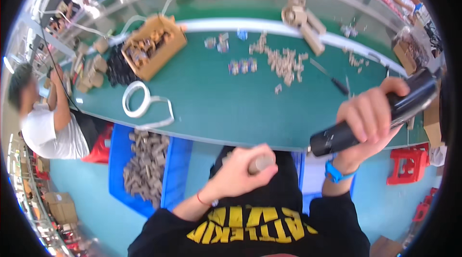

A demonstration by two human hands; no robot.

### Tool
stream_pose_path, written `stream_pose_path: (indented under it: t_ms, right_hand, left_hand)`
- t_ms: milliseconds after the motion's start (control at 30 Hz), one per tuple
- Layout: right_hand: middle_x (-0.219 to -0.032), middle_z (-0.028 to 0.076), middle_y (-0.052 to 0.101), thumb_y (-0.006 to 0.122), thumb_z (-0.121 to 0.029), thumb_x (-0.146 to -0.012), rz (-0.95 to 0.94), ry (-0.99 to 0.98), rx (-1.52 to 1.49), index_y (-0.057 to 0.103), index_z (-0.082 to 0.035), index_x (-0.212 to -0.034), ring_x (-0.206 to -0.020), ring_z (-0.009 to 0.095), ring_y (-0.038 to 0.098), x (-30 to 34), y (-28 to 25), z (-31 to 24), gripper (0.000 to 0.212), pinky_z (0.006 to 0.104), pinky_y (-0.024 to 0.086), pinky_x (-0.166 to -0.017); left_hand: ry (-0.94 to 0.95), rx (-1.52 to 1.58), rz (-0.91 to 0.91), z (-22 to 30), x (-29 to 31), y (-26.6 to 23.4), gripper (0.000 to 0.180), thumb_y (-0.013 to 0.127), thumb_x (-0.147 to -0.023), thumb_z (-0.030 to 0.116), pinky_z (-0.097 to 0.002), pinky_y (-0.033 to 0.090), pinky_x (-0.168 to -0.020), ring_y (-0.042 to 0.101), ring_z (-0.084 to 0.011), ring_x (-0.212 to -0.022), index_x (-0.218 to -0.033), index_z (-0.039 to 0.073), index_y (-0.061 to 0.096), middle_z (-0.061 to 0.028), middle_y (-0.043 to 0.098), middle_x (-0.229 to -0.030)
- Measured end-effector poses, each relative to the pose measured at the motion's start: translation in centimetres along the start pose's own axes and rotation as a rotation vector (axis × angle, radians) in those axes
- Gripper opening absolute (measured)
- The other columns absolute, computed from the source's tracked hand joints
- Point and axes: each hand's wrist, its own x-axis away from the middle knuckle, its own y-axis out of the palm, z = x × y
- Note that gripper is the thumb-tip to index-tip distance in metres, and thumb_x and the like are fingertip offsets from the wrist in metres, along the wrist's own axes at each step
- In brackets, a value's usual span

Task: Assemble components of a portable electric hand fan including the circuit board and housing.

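Note:
My left hand is closed around a small tan part with a rounded end, just in front of the table edge. Most of that part is hidden by my fingers. My right hand grips a black electric screwdriver, its tip pointing left toward the left hand but apart from it. Beyond the hands, many small tan pieces lie heaped on the green table. A black-handled screwdriver lies to their right, and several small colourful packets to their left.
A cardboard box of orange-brown parts stands at the far left, near a white tape ring. A blue bin of tan parts sits below the table edge. Another person works at left; a red stool stands at right.

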Motion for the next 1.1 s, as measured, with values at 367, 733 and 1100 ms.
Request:
stream_pose_path:
  t_ms: [367,733,1100]
  right_hand:
    - [-0.066,0.005,0.063,0.05,-0.026,-0.099,-0.102,-0.097,-0.043,0.055,-0.01,-0.096,-0.054,0.016,0.062,-0.3,0.5,3.2,0.017,0.0269,0.055,-0.054]
    - [-0.07,0.006,0.065,0.068,-0.003,-0.085,-0.38,0.025,-0.12,0.054,-0.007,-0.095,-0.058,0.017,0.064,-0.4,-1.1,3.4,0.018,0.0268,0.058,-0.058]
    - [-0.065,0.007,0.066,0.06,-0.014,-0.094,-0.382,0.118,-0.067,0.055,-0.007,-0.084,-0.053,0.017,0.065,-0.3,-1.0,2.9,0.013,0.027,0.057,-0.052]
  left_hand:
    - [0.073,-0.192,0.133,1.2,-0.4,-0.4,0.021,0.075,-0.079,0.013,-0.0297,0.046,-0.051,0.061,-0.0237,-0.054,-0.087,0.006,0.057,-0.0082,0.06,-0.064]
    - [0.038,-0.29,0.057,1.1,-0.5,0.3,0.023,0.073,-0.077,0.019,-0.0349,0.049,-0.054,0.064,-0.0304,-0.06,-0.086,0.008,0.055,-0.0107,0.063,-0.067]
    - [0.009,-0.288,0.022,0.7,-0.9,0.1,0.022,0.072,-0.077,0.024,-0.0373,0.048,-0.054,0.062,-0.0332,-0.059,-0.083,0.008,0.058,-0.0114,0.062,-0.064]
